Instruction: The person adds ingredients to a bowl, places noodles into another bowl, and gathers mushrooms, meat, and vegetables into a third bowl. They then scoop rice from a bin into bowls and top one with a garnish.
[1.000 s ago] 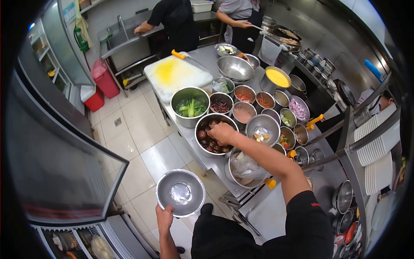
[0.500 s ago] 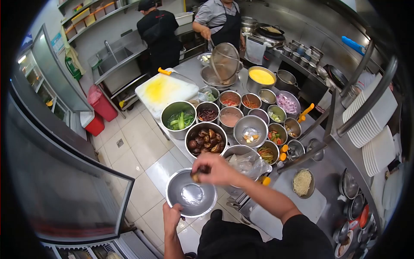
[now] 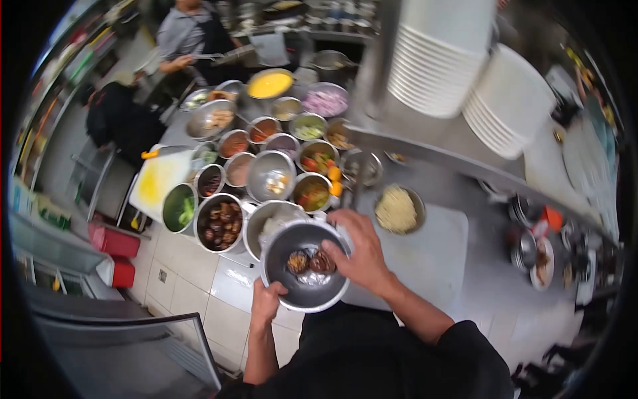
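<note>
My left hand (image 3: pixel 267 300) grips the lower left rim of a metal bowl (image 3: pixel 279 247), thumb over the edge. Two brown mushrooms (image 3: pixel 298 262) lie inside it. My right hand (image 3: pixel 362 249) is at the bowl's right rim, its thumb inside close to the mushrooms and its fingers spread along the outside. Just beyond the bowl stands a pot of dark mushrooms (image 3: pixel 220 225). Next to it is a pot with a clear plastic bag (image 3: pixel 271 223), partly covered by the bowl.
Several ingredient pots crowd the steel counter, with green vegetables (image 3: pixel 187 211) at left. A bowl of noodles (image 3: pixel 397 209) sits by a white board (image 3: pixel 435 253). Stacked white plates (image 3: pixel 435 66) stand on the shelf. Two co-workers are at the back left; a glass door (image 3: pixel 133 352) is lower left.
My right hand has gone from above the mushroom pot to the bowl's right rim, and mushrooms are now inside the bowl. The bowl and my view have swung right, towards the noodles.
</note>
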Demonstrator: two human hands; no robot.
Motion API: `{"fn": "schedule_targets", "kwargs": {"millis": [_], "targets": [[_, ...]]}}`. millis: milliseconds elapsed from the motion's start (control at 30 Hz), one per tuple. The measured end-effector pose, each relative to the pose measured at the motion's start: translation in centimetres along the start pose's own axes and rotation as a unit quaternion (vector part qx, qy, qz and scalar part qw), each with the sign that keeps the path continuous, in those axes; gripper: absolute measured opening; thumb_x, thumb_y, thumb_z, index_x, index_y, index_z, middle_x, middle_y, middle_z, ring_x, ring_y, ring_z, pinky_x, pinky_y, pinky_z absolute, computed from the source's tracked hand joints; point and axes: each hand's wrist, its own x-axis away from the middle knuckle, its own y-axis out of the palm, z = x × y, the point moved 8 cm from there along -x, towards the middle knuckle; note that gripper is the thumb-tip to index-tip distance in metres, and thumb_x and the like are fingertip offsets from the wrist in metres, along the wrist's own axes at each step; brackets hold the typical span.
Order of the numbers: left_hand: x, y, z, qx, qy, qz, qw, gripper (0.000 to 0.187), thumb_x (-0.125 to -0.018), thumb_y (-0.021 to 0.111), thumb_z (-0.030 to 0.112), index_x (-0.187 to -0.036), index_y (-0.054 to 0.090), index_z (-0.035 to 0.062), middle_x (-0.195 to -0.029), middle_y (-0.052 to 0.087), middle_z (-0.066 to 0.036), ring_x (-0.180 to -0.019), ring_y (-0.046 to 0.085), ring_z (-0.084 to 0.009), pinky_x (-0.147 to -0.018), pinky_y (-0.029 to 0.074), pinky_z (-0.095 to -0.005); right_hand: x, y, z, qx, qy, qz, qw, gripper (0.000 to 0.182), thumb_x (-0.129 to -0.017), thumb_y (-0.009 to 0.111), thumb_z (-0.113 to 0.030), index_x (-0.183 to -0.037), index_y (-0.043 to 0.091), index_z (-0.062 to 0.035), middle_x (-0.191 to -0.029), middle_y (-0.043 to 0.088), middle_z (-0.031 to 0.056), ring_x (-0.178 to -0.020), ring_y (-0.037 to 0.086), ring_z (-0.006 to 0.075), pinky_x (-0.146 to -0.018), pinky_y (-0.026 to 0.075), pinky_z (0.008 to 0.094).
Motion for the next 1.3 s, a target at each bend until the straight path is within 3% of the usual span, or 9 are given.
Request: {"fn": "schedule_targets", "kwargs": {"millis": [67, 167, 233, 333, 467, 667, 800, 1067, 1300], "targets": [[-0.8, 1.6, 0.8, -0.042, 0.050, -0.034, 0.997, 0.021, -0.060, 0.050, 0.005, -0.075, 0.059, -0.0072, -0.066, 0.060, -0.011, -0.062, 0.055, -0.0191, -0.061, 0.044, -0.0297, 2.1, -2.2, 3.7, -0.050, 0.163, 0.011, 0.985, 0.055, -0.076, 0.070, -0.021, -0.122, 0.045, -0.0051, -0.108, 0.055, 0.0128, -0.094, 0.055, 0.0254, -0.079, 0.046, 0.0362], [-2.1, 4.2, 2.2, -0.118, 0.121, -0.070, 0.983, 0.020, -0.061, 0.050, 0.006, -0.074, 0.059, -0.0069, -0.068, 0.060, -0.010, -0.061, 0.055, -0.0190, -0.060, 0.044, -0.0297, 6.2, -3.3, 7.8, -0.163, 0.305, -0.001, 0.938, 0.052, -0.080, 0.067, -0.028, -0.121, 0.046, -0.0021, -0.100, 0.057, 0.0125, -0.087, 0.057, 0.0144, -0.064, 0.051, 0.0266], [-2.9, 6.3, 1.4, -0.012, 0.005, -0.120, 0.993, 0.023, -0.065, 0.051, 0.008, -0.079, 0.060, -0.0071, -0.071, 0.060, -0.010, -0.062, 0.055, -0.0198, -0.062, 0.045, -0.0316, 8.1, -3.4, 9.0, -0.176, 0.329, -0.022, 0.928, 0.048, -0.082, 0.064, -0.026, -0.119, 0.048, -0.0008, -0.097, 0.058, 0.0134, -0.085, 0.058, 0.0150, -0.063, 0.051, 0.0269], [-2.8, 8.3, 3.4, -0.017, 0.024, -0.156, 0.987, 0.027, -0.070, 0.051, 0.011, -0.087, 0.061, -0.0068, -0.075, 0.061, -0.010, -0.065, 0.056, -0.0200, -0.065, 0.045, -0.0320, 9.6, -3.5, 9.6, -0.125, 0.369, -0.046, 0.920, 0.028, -0.081, 0.055, -0.013, -0.104, 0.055, 0.0026, -0.084, 0.063, 0.0131, -0.080, 0.060, 0.0162, -0.069, 0.049, 0.0299], [-8.8, 4.4, 5.3, 0.054, -0.056, -0.239, 0.968, 0.041, -0.084, 0.052, 0.029, -0.114, 0.053, 0.0000, -0.081, 0.063, -0.011, -0.060, 0.061, -0.0158, -0.046, 0.046, -0.0235, 9.9, -3.3, 10.3, -0.119, 0.368, 0.002, 0.922, 0.021, -0.077, 0.051, -0.007, -0.094, 0.059, 0.0033, -0.079, 0.062, 0.0102, -0.075, 0.057, 0.0152, -0.071, 0.045, 0.0300], [-32.9, -14.8, 4.5, 0.133, 0.020, 0.115, 0.984, 0.039, -0.079, 0.060, 0.024, -0.105, 0.052, -0.0048, -0.071, 0.060, -0.013, -0.057, 0.061, -0.0206, -0.047, 0.049, -0.0277, 7.1, -0.3, 10.2, -0.099, 0.409, 0.047, 0.906, 0.021, -0.076, 0.052, -0.005, -0.092, 0.060, 0.0049, -0.078, 0.062, 0.0069, -0.074, 0.054, 0.0130, -0.069, 0.044, 0.0284], [-46.6, -24.4, 1.4, 0.104, -0.058, 0.220, 0.968, 0.046, -0.073, 0.065, 0.022, -0.106, 0.049, -0.0067, -0.078, 0.057, -0.017, -0.058, 0.059, -0.0230, -0.048, 0.051, -0.0328, 4.5, 2.8, 9.7, -0.124, 0.448, 0.098, 0.880, 0.020, -0.076, 0.052, -0.004, -0.092, 0.061, 0.0050, -0.078, 0.061, 0.0042, -0.073, 0.053, 0.0109, -0.067, 0.043, 0.0262], [-55.0, -26.4, -1.1, 0.230, -0.127, 0.246, 0.933, 0.013, -0.073, 0.053, 0.001, -0.079, 0.052, -0.0103, -0.057, 0.051, -0.014, -0.040, 0.047, -0.0209, -0.035, 0.041, -0.0327, -2.4, 8.3, 8.1, -0.102, 0.431, 0.107, 0.890, 0.017, -0.076, 0.052, -0.004, -0.089, 0.059, 0.0045, -0.072, 0.058, 0.0020, -0.068, 0.052, 0.0105, -0.062, 0.042, 0.0258], [-49.6, -33.3, 8.2, 0.093, 0.119, 0.282, 0.948, 0.009, -0.064, 0.055, 0.006, -0.064, 0.049, -0.0009, -0.051, 0.046, -0.008, -0.035, 0.043, -0.0173, -0.031, 0.034, -0.0304, -7.2, 12.3, 9.5, -0.080, 0.412, 0.071, 0.905, 0.020, -0.077, 0.050, -0.009, -0.084, 0.059, 0.0067, -0.071, 0.062, 0.0116, -0.056, 0.058, 0.0150, -0.048, 0.045, 0.0277]]}}
